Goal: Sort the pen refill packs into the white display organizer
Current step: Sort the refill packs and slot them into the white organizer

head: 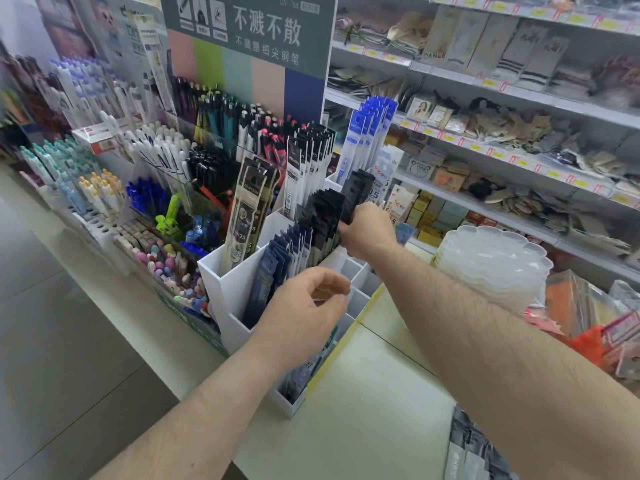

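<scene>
Above the boxy white organizer (221,282), right hand (369,230) pinches flat glossy black packs (356,192).

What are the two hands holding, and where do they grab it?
The right hand grips a black refill pack by its lower part. The left hand hangs loosely curled and holds nothing.

Front organizer (221,289) slots (360,301) look open; tall refill packs (311,174) crowd behind.

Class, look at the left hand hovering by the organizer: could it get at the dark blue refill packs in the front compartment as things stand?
Probably yes. The left hand hovers, loosely curled and holding nothing, right beside the dark blue refill packs, whose tops stand clear above the white organizer wall. Nothing lies between them. The right hand is busy farther back.
</scene>
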Demonstrator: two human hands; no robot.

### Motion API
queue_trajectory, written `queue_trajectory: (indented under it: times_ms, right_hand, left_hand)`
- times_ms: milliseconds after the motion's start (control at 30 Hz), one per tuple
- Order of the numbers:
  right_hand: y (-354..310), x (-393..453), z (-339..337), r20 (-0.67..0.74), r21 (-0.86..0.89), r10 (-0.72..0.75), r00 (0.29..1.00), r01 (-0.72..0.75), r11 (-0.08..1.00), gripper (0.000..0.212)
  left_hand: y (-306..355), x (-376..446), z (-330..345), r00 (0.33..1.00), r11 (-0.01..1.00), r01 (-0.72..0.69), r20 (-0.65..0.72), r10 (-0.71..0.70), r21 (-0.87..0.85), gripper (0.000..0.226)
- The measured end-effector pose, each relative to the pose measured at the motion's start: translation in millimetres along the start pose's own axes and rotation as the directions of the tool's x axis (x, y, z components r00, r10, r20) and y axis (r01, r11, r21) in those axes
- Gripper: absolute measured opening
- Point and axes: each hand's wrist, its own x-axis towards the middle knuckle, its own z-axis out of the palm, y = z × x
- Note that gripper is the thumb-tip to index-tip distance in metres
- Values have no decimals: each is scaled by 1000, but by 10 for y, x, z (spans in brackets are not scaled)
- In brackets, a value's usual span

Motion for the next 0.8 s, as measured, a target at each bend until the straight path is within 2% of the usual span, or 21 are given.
queue_trajectory:
  times_ms: [133, 233, 300, 400, 533, 700, 800]
  right_hand:
    - [79, -106, -62, 41, 73, 25, 999, -28, 997, 32]
    - [256, -306, -135, 6, 114, 56, 998, -57, 992, 33]
    - [418, -501, -179, -15, 185, 98, 995, -94, 978, 26]
    - [692, -874, -267, 31, 311, 171, 985, -172, 935, 13]
    - [1039, -1358, -474, 64, 395, 264, 962, -268, 879, 10]
    - [1740, -1919, -564, 18, 445, 491, 871, -446, 776, 14]
    - [2108, -2296, -523, 8, 336, 611, 792, -577, 744, 17]
  left_hand:
    - [53, -22, 79, 1000, 1000, -14, 20, 14, -16, 20]
    - [56, -73, 201, 999, 998, -18, 35, 20, -60, 20]
    - [15, -108, 337, 996, 998, 0, 92, 5, -55, 20]
    - [-98, -118, 588, 984, 998, 15, 181, -5, -53, 23]
    - [-324, -108, 953, 958, 999, 29, 284, -32, 16, 28]
    - [-623, -238, 1452, 880, 987, 91, 453, -142, 134, 24]
    - [-741, -289, 1679, 834, 976, 115, 516, -196, 184, 19]
